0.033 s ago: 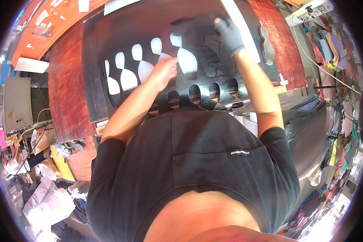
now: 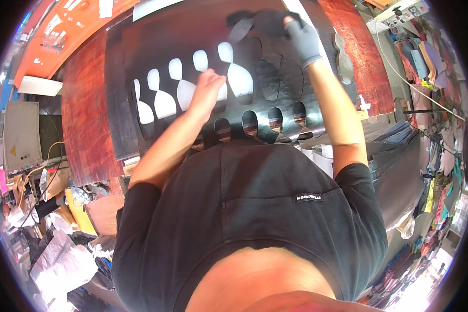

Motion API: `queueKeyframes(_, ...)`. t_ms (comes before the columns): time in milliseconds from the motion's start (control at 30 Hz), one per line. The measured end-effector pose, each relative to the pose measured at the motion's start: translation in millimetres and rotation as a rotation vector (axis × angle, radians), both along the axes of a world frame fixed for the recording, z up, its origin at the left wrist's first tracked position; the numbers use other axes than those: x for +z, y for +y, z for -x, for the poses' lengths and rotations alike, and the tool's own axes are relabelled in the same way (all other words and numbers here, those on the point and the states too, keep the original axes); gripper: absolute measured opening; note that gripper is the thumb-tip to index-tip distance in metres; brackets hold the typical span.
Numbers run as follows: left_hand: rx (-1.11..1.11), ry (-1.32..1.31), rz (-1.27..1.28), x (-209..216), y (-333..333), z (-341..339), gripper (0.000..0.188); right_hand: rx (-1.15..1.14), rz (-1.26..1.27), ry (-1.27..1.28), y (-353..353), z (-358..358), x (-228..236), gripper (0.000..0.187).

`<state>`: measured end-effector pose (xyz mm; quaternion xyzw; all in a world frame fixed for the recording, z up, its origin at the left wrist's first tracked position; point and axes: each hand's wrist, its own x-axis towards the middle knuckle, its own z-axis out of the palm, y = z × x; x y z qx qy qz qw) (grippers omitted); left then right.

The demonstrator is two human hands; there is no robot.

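A large black sheet [image 2: 166, 39] lies over the worktable, with several sole-shaped openings showing white beneath. My bare left hand [image 2: 209, 89] is over the sheet, its fingers curled together by one white opening [image 2: 240, 80]; whatever is under them is hidden. My right hand [image 2: 303, 46], in a grey glove with the thumb tip bare, is closed at the sheet's far right part. Against its fingers is a dark, blurred thing [image 2: 270, 23] whose kind I cannot make out. A greyish rounded patch [image 2: 240, 30] shows left of it. Dark sole outlines [image 2: 270, 78] mark the sheet nearby.
Rounded openings [image 2: 249, 122] line the sheet's near edge, close to my body. A grey sole-shaped piece [image 2: 344, 58] rests at the right on the reddish board [image 2: 369, 62]. An orange machine part [image 2: 44, 44] stands far left; a control box [image 2: 404, 14] is far right.
My left hand has shifted slightly left and away from me. My right hand has moved a little to the right, and the dark thing by it sits slightly farther away.
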<state>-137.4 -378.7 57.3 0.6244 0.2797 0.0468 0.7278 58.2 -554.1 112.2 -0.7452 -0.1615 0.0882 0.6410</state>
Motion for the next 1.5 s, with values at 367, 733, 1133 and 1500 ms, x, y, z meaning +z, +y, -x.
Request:
queueKeyframes(367,-0.489,0.504,0.232,-4,-29,-61,0.037,0.395,0.399,-0.934,-51,57,-86,0.040)
queueKeyframes(733,-0.437,0.221,0.807,-12,-33,-77,0.030,0.271,0.375,-0.624,-54,57,-79,0.039)
queueKeyframes(1133,-0.314,0.386,0.507,2,-95,-71,0.064,-0.007,0.374,-0.618,-92,-45,-25,0.026)
queueKeyframes(1500,-0.498,0.538,0.433,0,-95,-128,0.018,0.320,0.212,-0.774,-127,33,-90,0.051)
